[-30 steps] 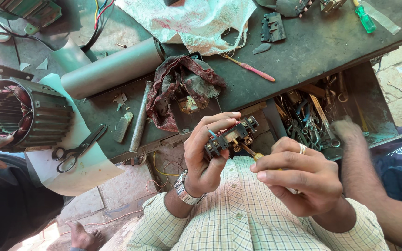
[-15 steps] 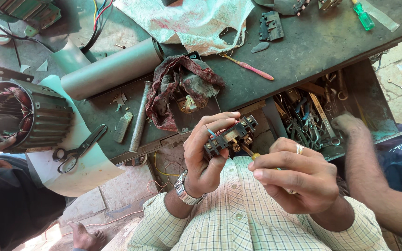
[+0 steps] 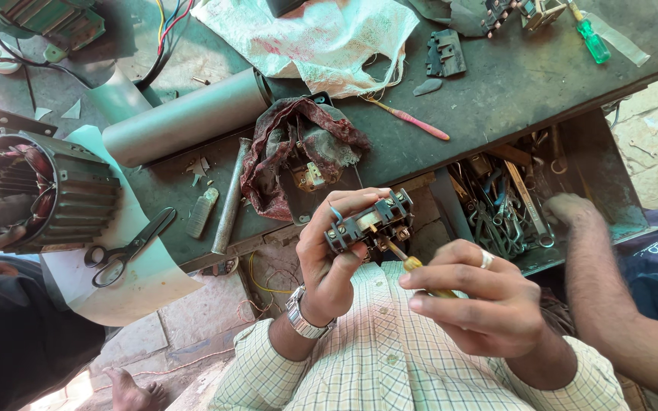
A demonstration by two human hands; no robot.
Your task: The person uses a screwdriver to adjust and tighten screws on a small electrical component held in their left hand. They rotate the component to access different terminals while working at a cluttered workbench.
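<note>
Left hand (image 3: pixel 336 259) gripping black switch (image 3: pixel 371 223); right hand (image 3: pixel 481 304) pinching screwdriver (image 3: pixel 404 259) (tip at switch). Beside, open drawer (image 3: pixel 611 213) full of tools (image 3: pixel 504 209).

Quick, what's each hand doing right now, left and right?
Left hand: closed on the black switch block.
Right hand: closed on the yellow-handled screwdriver, tip at the block.

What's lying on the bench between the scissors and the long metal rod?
In the head view, a small pale cylindrical piece lies on the dark bench between the scissors and the metal rod, touching neither.
</note>
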